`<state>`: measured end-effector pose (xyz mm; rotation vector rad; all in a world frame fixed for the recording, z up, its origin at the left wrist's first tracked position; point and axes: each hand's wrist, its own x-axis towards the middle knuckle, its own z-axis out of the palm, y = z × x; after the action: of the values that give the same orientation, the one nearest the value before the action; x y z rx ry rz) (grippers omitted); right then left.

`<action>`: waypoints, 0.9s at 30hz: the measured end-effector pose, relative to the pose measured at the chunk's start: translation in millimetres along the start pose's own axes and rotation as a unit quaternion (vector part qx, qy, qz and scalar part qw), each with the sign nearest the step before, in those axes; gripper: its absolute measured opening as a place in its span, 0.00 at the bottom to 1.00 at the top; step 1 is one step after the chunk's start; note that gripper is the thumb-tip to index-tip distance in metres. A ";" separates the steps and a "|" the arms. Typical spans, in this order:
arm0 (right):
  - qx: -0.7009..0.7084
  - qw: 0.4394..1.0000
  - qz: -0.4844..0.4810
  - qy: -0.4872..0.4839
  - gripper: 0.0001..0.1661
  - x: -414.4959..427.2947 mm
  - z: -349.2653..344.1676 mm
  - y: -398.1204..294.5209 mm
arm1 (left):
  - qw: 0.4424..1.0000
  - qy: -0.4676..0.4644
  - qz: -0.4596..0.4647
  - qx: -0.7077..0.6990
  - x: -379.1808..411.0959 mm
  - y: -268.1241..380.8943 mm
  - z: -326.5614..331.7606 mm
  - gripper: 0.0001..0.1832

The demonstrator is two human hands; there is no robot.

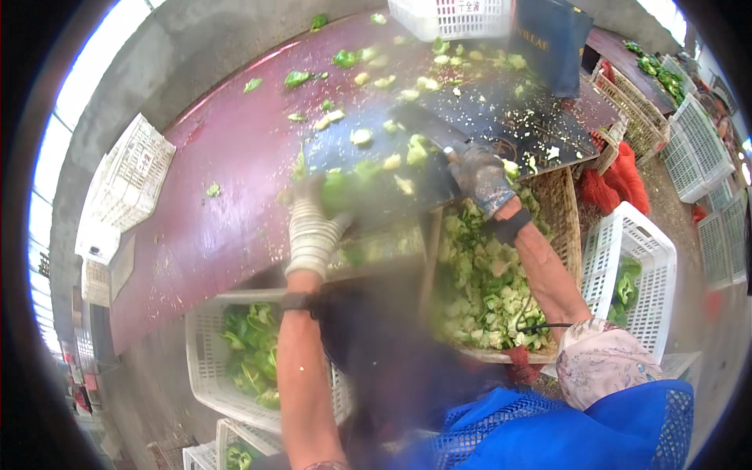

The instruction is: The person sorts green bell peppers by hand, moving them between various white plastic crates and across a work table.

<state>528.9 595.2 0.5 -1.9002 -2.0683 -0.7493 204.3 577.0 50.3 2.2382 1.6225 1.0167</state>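
My left hand (312, 229), in a white ribbed knit glove, holds a green pepper (336, 191) over the table; motion and a smear on the view blur both. In a dark, patterned glove, my right hand (483, 173) grips a knife (432, 128) whose broad blade points to the upper left. Beneath the blade lies a dark board (376, 141), strewn with pepper cores, pale scraps and seeds. Below my right wrist, a crate (561, 229) is heaped with pale green pepper cores and trimmings (496, 299).
Green peppers fill a white plastic crate (200, 358) at lower left. Another white crate (640, 276) stands right, beside red mesh bags (617, 182). The reddish table (235, 147) meets a concrete wall (147, 64). White baskets (132, 173) sit left; a dark blue panel (549, 50) rises at back.
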 end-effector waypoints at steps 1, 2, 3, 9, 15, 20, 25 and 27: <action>0.115 0.993 -0.022 0.000 0.17 0.1 -11.8 -5.9 | 1.000 0.009 -0.018 0.016 2.0 0.8 0.1 0.42; 0.202 0.979 -0.036 -0.002 0.19 3.3 -37.7 -11.5 | 0.998 -0.007 -0.067 0.012 5.5 3.2 2.6 0.43; 0.205 0.978 -0.037 0.003 0.19 6.8 -65.7 -20.7 | 0.998 -0.003 -0.066 0.017 6.6 3.1 0.5 0.43; 0.320 0.944 -0.050 -0.058 0.13 6.5 -95.0 -18.3 | 0.976 0.191 -0.088 0.048 20.3 -30.3 14.9 0.38; -0.090 0.990 -0.047 0.097 0.18 20.7 35.7 89.3 | 0.993 -0.019 0.119 0.011 44.4 29.2 68.2 0.28; 0.358 0.913 -0.186 0.068 0.19 42.4 -25.3 -16.2 | 0.978 -0.174 -0.036 -0.108 32.1 50.5 65.0 0.25; 0.454 0.850 -0.139 -0.227 0.21 1.0 -58.8 -38.9 | 0.973 -0.229 0.036 -0.012 -20.2 86.6 63.4 0.10; 0.438 0.872 -0.173 -0.131 0.22 -26.4 -47.9 -4.9 | 0.979 -0.162 0.094 -0.080 -52.4 112.9 30.7 0.14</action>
<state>519.6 547.8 26.7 -1.1596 -2.3319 0.4116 301.0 494.2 65.1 2.3309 1.1717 0.7407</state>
